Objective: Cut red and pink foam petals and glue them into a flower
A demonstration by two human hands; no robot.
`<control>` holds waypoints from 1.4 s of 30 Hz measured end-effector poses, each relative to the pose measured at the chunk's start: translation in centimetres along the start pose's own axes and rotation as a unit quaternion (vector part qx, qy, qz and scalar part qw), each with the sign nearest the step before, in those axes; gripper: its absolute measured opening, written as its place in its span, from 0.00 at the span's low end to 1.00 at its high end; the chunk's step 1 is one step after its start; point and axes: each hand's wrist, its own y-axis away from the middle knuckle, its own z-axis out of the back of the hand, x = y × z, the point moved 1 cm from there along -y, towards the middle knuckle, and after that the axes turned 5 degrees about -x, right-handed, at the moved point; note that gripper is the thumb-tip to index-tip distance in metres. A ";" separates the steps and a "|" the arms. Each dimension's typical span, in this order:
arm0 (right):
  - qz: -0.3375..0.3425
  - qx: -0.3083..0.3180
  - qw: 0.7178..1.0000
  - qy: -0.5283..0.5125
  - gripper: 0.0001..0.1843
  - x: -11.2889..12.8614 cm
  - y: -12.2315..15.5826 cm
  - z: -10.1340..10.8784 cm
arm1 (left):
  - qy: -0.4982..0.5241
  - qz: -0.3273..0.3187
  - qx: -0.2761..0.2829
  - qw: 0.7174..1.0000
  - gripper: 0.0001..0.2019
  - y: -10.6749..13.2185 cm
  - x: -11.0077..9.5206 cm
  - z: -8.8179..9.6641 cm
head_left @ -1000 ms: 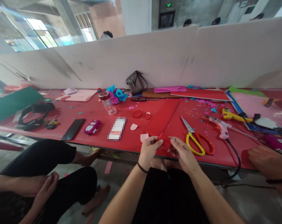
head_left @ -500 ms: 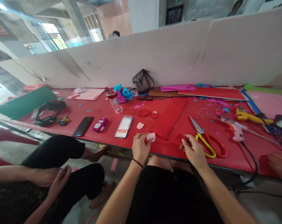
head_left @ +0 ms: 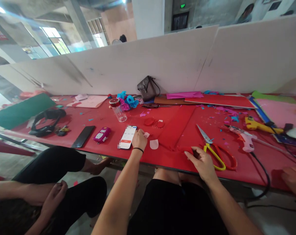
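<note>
My left hand (head_left: 139,139) reaches out over the red table (head_left: 101,117), its fingers curled down. It rests between a lit phone (head_left: 127,137) and a small pale pink paper piece (head_left: 146,134). Whether the fingers grip anything is hidden. A second pale pink piece (head_left: 154,144) lies loose just right of my wrist. My right hand (head_left: 202,160) lies near the front edge with fingers stretched out, fingertips at a small red paper scrap (head_left: 184,149). It is just left of the yellow and red handled scissors (head_left: 217,153).
A folded red sheet (head_left: 178,125), two glue guns (head_left: 244,138) (head_left: 257,124) with a black cord, a clear bottle (head_left: 117,111), paper flowers, a brown bag (head_left: 148,88), a black phone (head_left: 83,136), a pink device (head_left: 102,134) and a headset (head_left: 46,119) lie about. A person sits at left; another hand (head_left: 294,176) rests at right.
My hands parted from the red piece they held together. The left moved left to the phone, leaving a pink piece behind. The right laid the red scrap down and flattened.
</note>
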 end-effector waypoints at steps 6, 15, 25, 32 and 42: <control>-0.002 0.023 0.999 -0.042 0.15 0.8 0.4 0.1 | 0.062 0.022 -0.037 0.997 0.13 0.4 0.3 -0.3; -0.106 -0.021 0.973 -0.205 0.24 0.7 0.2 -0.2 | 0.502 0.083 -0.150 0.848 0.09 6.7 -1.0 1.7; -0.052 0.100 0.977 -0.179 0.19 5.8 3.4 0.4 | 0.597 0.009 0.259 0.759 0.11 15.1 -7.0 2.9; -0.033 0.108 0.985 -0.133 0.21 7.0 4.6 1.3 | 0.616 0.032 0.189 0.764 0.09 15.8 -7.5 3.0; -0.062 0.089 0.985 -0.136 0.22 7.4 4.7 1.6 | 0.598 0.046 0.157 0.784 0.17 15.5 -7.3 2.5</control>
